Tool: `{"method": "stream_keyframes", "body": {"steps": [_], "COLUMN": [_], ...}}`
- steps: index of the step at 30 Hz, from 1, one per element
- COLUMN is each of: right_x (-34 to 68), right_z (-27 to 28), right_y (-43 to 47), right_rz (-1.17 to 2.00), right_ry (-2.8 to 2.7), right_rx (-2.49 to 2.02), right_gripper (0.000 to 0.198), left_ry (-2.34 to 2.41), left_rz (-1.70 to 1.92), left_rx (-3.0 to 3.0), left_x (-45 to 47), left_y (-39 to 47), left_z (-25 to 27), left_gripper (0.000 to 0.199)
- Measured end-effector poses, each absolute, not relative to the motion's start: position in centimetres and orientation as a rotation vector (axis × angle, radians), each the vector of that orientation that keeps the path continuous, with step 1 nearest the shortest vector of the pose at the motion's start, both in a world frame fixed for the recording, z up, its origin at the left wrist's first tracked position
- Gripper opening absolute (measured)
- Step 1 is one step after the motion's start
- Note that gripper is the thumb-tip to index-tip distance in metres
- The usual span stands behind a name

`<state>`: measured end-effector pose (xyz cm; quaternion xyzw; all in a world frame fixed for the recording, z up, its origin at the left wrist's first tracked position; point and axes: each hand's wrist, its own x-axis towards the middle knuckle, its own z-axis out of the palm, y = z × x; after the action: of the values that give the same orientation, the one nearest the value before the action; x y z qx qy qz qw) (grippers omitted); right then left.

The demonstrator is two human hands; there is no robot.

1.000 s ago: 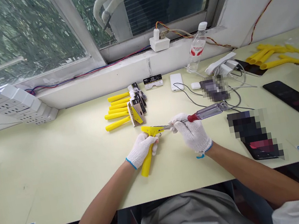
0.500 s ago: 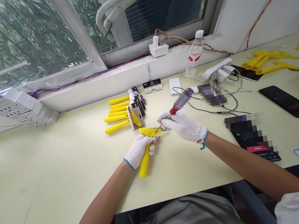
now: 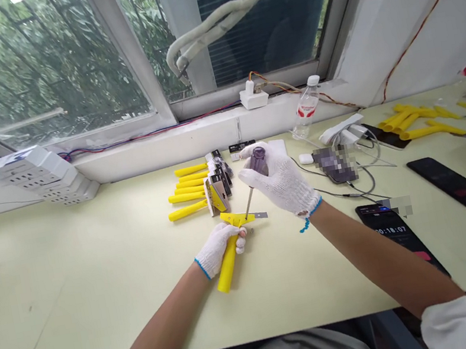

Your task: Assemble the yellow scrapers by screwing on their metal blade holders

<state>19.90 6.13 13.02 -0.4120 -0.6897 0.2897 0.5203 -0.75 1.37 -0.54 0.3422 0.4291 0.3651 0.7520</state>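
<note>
My gloved left hand (image 3: pixel 221 246) is closed around the neck of a yellow scraper (image 3: pixel 228 268), its handle pointing down toward me. A thin metal blade (image 3: pixel 260 215) sticks out from the right side of the scraper's head. In my gloved right hand (image 3: pixel 281 181) is a screwdriver (image 3: pixel 258 161) with a purplish handle, gripped from above. Its shaft slants down to the scraper's head, and the tip appears to meet it near the right side. Just behind, several other yellow scrapers (image 3: pixel 188 211) lie in a row with their handles to the left.
White boxes (image 3: pixel 50 176) are stacked at the back left. A plastic bottle (image 3: pixel 306 110), a power strip (image 3: pixel 342 130) and cables stand at the back right. Phones (image 3: pixel 453 182) lie on the right, with yellow-handled tools (image 3: pixel 427 128) beyond. A black-labelled pack (image 3: pixel 237 149) rests by the wall.
My right hand has moved up from the screwdriver's shaft to its handle. The screwdriver now stands more upright over the scraper. My left hand keeps its hold, and the view has tilted up slightly.
</note>
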Motion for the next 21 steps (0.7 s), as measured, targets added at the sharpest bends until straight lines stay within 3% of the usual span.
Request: {"method": "stream_keyframes", "body": {"steps": [8, 15, 21], "right_x": [19.9, 20.5, 20.5], "right_z": [16.9, 20.3, 20.4], "right_y": [7.5, 7.4, 5.7], "right_rz": [0.274, 0.082, 0.045], "right_ry": [-1.849, -2.316, -2.329], "right_rx": [-0.999, -1.216, -1.405], "right_gripper": [0.011, 0.024, 0.054], "left_ry": [0.778, 0.761, 0.862], "left_rz": [0.702, 0.592, 0.625], "left_rx": [0.703, 0.635, 0.647], "left_x": [-1.6, -1.8, -1.7], "left_y": [2.4, 3.5, 2.5], "left_z": [-1.1, -1.1, -0.8], "left_gripper": [0.02, 0.031, 0.028]}}
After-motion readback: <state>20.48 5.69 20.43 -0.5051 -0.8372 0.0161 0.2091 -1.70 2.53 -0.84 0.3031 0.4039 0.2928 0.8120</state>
